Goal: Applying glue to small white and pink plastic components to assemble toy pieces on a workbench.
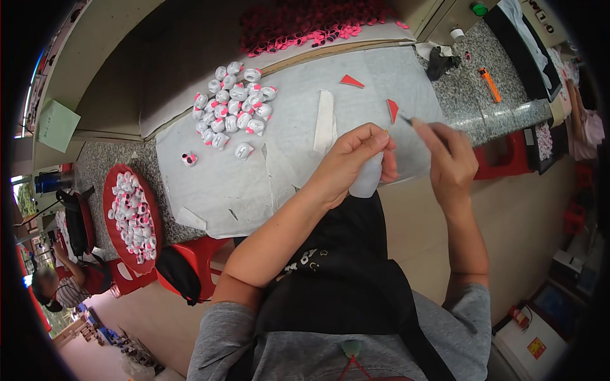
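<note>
My left hand is closed around a translucent white squeeze bottle, with a small yellow tip showing above the fingers. Close to its right, my right hand is raised, thumb and forefinger pinched at a small, thin greyish thing, too blurred to name. Just beyond the fingertips lies a red wedge-shaped piece, and a second red wedge lies farther back. Left of them a folded white cloth strip rests on the white sheet covering the worktop.
Small white-and-pink rounded figures are heaped at the back left. A red oval tray holds more. Many pink pieces lie on the far shelf. An orange cutter and a black crumpled cloth sit at right. A person sits far left.
</note>
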`<state>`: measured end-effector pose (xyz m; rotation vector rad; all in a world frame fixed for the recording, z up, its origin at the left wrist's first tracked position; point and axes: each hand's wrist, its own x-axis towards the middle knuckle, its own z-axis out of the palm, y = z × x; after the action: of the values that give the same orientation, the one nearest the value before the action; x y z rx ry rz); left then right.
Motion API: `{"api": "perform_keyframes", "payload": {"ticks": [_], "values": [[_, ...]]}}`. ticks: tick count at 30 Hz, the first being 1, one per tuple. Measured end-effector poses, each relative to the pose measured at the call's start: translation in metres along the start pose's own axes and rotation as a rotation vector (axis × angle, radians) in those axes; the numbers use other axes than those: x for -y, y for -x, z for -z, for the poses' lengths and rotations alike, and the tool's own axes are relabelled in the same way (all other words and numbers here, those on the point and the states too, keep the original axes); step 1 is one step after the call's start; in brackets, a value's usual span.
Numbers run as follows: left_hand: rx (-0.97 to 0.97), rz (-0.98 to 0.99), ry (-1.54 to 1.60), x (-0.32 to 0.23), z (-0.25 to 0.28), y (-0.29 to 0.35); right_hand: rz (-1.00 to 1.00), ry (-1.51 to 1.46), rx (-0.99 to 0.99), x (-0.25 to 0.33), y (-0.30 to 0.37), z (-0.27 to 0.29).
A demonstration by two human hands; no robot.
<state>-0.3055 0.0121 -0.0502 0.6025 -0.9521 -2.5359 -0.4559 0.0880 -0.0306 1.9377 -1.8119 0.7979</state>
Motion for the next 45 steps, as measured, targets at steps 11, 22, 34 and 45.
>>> {"api": "perform_keyframes", "payload": {"ticks": [11,22,34,45], "values": [[0.010,-0.049,-0.081,0.000,0.003,-0.004,0.013,-0.036,0.016,-0.005,-0.001,-0.005],[0.136,0.008,-0.030,-0.003,0.007,-0.001,0.020,-0.138,0.036,0.007,0.001,-0.003],[0.042,-0.051,-0.035,-0.006,0.012,0.000,0.028,-0.086,-0.023,0.004,-0.004,-0.008],[0.136,-0.033,0.005,-0.008,0.015,0.002,0.025,-0.154,-0.011,0.005,-0.005,-0.012]]}}
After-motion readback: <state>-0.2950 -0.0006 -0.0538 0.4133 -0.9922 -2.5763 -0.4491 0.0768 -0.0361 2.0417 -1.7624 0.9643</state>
